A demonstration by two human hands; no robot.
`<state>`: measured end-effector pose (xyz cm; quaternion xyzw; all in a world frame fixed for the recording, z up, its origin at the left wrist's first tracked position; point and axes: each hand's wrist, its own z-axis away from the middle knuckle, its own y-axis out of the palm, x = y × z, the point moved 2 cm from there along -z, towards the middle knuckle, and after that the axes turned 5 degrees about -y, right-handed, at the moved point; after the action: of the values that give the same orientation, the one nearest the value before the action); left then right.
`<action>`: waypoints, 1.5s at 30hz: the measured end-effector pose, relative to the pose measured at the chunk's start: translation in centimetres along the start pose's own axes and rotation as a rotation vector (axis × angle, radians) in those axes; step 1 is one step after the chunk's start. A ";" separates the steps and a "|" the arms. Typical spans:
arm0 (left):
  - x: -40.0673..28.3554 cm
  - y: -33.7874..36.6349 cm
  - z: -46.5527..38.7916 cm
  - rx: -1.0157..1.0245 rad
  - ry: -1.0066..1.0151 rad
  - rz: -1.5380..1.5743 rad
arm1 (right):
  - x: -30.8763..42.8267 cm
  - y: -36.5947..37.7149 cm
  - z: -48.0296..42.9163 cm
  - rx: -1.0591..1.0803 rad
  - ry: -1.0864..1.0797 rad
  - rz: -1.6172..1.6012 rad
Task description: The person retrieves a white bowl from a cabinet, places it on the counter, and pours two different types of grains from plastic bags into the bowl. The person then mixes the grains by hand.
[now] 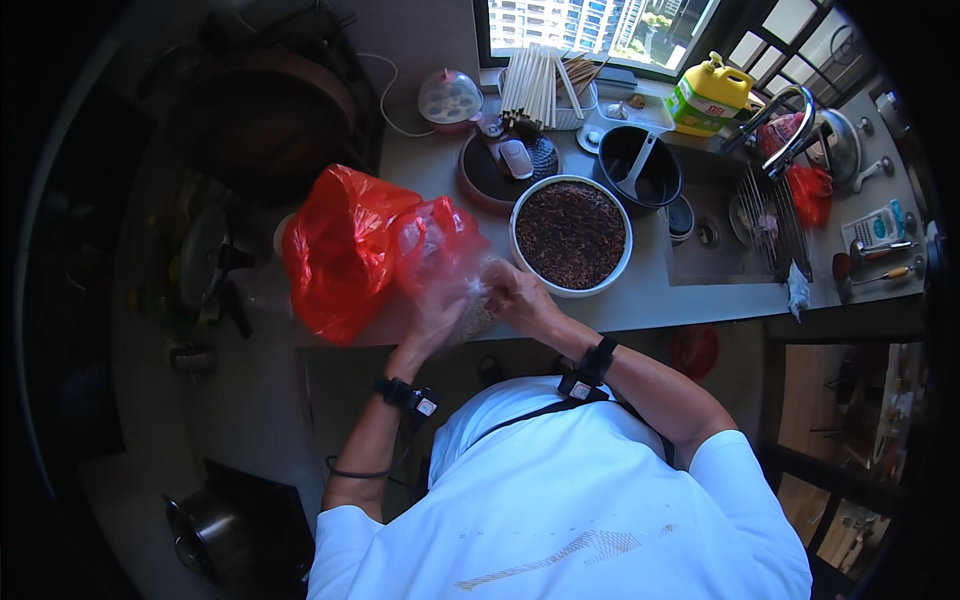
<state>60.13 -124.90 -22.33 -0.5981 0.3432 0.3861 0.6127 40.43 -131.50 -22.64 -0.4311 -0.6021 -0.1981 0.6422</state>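
Observation:
Above the counter's front edge, my left hand [437, 321] and my right hand [525, 298] both grip a clear plastic bag [472, 319]. Pale, grainy contents show in its lower part, though motion blur hides the detail around the fingers. Left of my hands a red plastic bag [341, 255] stands with its mouth wide, and a second reddish, see-through part of plastic [435, 232] lies against it. A white round bowl [515, 251] filled with dark brown shredded or crumbly material sits just beyond my right hand.
Behind the bowl are a round induction cooker [469, 180] and a black pot [651, 199] with a ladle. Chopsticks [532, 90], an egg cooker [450, 97] and a yellow oil jug [705, 97] line the back. The sink [697, 262] and faucet [799, 142] lie right; a large wok [255, 120] lies left.

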 end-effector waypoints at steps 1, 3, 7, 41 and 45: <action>-0.2 0.0 -0.1 -0.012 0.030 -0.051 | -0.1 -0.2 0.2 -0.015 -0.046 -0.009; -0.5 0.0 -0.2 -0.029 0.070 -0.086 | -0.6 -0.1 0.1 0.004 0.044 -0.050; -1.1 -0.1 -0.3 -0.019 0.101 -0.061 | -1.6 -0.1 0.4 0.059 0.158 -0.153; -6.1 -2.5 -2.0 -0.035 0.029 0.367 | 4.1 -2.1 -1.5 0.069 0.019 -0.109; -6.3 -2.2 -1.3 -0.043 0.019 0.459 | 0.7 -0.5 -2.4 0.074 -0.052 -0.126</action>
<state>59.19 -126.58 -15.83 -0.5208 0.4677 0.5168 0.4928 41.61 -133.49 -21.56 -0.3734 -0.6513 -0.2045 0.6281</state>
